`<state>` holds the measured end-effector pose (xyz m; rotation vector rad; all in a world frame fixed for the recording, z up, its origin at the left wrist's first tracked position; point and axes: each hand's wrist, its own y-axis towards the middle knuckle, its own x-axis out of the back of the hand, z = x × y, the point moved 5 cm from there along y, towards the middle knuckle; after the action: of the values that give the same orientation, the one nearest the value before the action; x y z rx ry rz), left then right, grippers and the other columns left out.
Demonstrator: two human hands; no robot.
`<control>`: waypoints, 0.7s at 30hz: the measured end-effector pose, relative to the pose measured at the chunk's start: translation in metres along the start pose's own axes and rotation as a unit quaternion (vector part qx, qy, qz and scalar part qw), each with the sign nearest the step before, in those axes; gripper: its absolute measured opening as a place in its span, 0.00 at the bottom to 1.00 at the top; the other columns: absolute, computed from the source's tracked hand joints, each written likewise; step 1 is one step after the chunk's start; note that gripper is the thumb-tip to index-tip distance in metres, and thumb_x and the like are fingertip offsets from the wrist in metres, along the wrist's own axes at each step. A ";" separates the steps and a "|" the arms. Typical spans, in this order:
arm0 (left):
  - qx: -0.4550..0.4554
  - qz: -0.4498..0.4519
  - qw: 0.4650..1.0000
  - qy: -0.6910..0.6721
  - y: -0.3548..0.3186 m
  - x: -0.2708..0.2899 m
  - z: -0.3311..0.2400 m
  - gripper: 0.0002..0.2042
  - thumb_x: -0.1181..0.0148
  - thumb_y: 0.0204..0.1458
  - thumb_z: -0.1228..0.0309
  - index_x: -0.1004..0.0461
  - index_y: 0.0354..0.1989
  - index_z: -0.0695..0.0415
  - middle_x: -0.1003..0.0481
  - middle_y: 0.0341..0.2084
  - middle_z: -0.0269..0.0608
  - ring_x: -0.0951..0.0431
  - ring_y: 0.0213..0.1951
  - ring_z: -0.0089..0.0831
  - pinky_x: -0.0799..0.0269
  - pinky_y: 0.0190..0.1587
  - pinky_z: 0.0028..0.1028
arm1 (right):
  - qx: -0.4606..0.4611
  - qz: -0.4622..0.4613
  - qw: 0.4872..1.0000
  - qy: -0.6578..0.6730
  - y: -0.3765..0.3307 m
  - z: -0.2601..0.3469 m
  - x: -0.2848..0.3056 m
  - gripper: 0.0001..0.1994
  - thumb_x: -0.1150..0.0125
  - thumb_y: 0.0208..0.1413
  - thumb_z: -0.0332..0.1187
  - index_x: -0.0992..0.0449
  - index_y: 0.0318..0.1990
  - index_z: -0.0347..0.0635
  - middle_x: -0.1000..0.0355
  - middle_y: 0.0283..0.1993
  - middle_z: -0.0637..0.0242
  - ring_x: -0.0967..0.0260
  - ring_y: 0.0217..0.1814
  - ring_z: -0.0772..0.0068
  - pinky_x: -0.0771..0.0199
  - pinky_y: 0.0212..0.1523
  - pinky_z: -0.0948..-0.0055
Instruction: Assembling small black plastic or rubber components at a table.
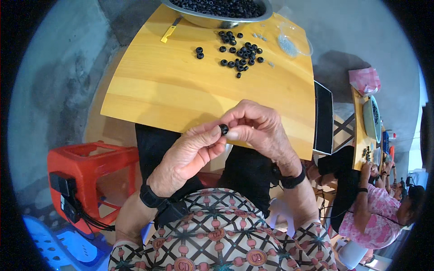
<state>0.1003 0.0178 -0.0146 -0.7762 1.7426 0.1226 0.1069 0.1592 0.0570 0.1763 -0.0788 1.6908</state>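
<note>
Above the near edge of the yellow table (167,86), my left hand (187,151) pinches a small round black part (224,129) between thumb and fingers. My right hand (260,128) meets it from the other side, its fingers curled and the thumb tip against or very near the part. Whether the right fingers hold something small as well is hidden. Farther back on the tabletop lies a loose group of similar black parts (244,56), with a pair of them (199,53) set apart to the left.
A metal bowl (214,21) full of black parts stands at the far edge. Near it are a yellow-handled cutter (168,34) and a clear container (298,45) with tiny silvery pieces. A red stool (81,167) stands left. At right, another person (370,217) works at a second table.
</note>
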 end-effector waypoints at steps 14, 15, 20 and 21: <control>0.007 0.016 0.997 -0.075 -0.004 0.013 -0.007 0.13 0.40 0.51 0.71 0.28 0.44 0.61 0.25 0.35 0.39 0.25 0.33 0.21 0.26 0.40 0.19 | 0.138 -0.077 0.866 -0.475 0.078 -0.024 0.055 0.08 0.40 0.44 0.24 0.23 0.34 0.42 0.29 0.29 0.57 0.29 0.31 0.53 0.28 0.32 0.63; 0.007 0.020 0.997 -0.074 -0.003 0.013 -0.009 0.13 0.40 0.52 0.71 0.28 0.44 0.61 0.25 0.35 0.40 0.25 0.33 0.21 0.26 0.39 0.19 | 0.137 -0.074 0.867 -0.474 0.082 -0.028 0.055 0.08 0.40 0.44 0.24 0.23 0.34 0.42 0.29 0.29 0.57 0.29 0.31 0.53 0.28 0.32 0.63; -0.002 0.018 0.996 -0.083 -0.002 0.011 -0.014 0.12 0.41 0.52 0.71 0.28 0.44 0.61 0.25 0.36 0.41 0.24 0.32 0.20 0.25 0.38 0.18 | 0.124 -0.049 0.857 -0.498 0.084 -0.037 0.054 0.04 0.39 0.43 0.26 0.25 0.29 0.40 0.29 0.29 0.57 0.29 0.31 0.51 0.29 0.33 0.62; -0.004 0.024 0.996 -0.086 -0.001 0.010 -0.015 0.12 0.41 0.52 0.71 0.28 0.43 0.62 0.25 0.36 0.41 0.24 0.32 0.20 0.25 0.38 0.18 | 0.119 -0.047 0.859 -0.495 0.080 -0.035 0.053 0.04 0.39 0.43 0.26 0.25 0.29 0.40 0.29 0.29 0.57 0.29 0.31 0.51 0.29 0.33 0.62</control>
<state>0.0874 0.0053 -0.0183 -0.7095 1.5991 0.2232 0.0185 0.2062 0.0350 1.2110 -0.6169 1.3500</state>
